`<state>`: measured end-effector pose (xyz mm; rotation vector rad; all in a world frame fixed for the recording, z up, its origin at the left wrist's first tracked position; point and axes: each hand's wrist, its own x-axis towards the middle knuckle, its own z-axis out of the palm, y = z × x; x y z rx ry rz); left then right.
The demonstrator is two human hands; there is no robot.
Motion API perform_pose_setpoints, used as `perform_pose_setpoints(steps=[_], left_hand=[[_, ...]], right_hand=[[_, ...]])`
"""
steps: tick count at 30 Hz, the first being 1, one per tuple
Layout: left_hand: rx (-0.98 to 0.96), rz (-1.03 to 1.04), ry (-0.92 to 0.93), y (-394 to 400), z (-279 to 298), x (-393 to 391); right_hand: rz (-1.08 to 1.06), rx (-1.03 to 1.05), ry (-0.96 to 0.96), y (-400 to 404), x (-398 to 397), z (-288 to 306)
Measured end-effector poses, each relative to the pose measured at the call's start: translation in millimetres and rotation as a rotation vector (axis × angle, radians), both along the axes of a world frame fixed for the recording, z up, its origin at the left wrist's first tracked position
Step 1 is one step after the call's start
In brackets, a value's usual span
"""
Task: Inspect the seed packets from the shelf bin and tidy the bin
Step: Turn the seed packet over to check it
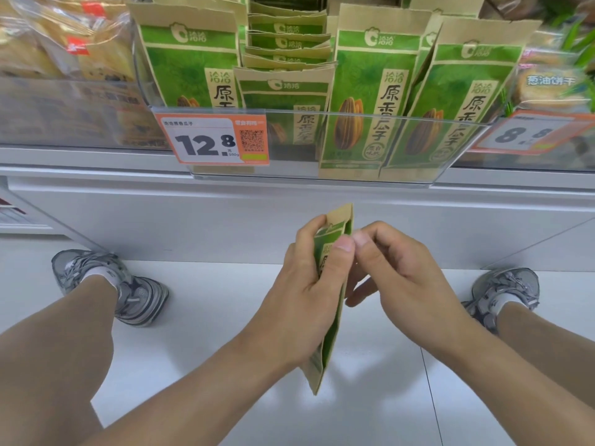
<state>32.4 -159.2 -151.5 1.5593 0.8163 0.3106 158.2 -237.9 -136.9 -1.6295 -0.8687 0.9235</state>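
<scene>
**One packet out for inspection, held edge-on**

Head view: left hand (309,281) is gripping a green-and-kraft paper seed packet (331,317) below the clear plastic shelf bin (289,175), probably for checking; right hand (396,272) is pinching its upper edge, apparently steadying it.

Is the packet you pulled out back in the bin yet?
No, the left hand grips the seed packet below the shelf bin, with the right hand beside it.
</scene>
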Motion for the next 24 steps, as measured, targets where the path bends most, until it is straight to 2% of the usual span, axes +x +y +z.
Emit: perform_pose_setpoints(steps=[5, 10, 16, 21, 24], left_hand=[[0.029, -0.084, -0.032, -4, -4, 1], [-0.057, -0.06, -0.072, -5, -3, 2], [-0.006, -0.006, -0.077, -3, -9, 3], [0.056, 0.131, -0.043, 4, -7, 2], [0.06, 0.21, -0.048, 7, -6, 4]], right_hand=[[-0.078, 0.006, 0.044, 2, 0, -1], [-0.088, -0.001, 0.083, 4, 0, -1], [-0.093, -0.014, 0.083, 6, -1, 2], [0.049, -0.038, -0.051, 1, -5, 4], [0.152, -0.069, -0.058, -5, -12, 4]])
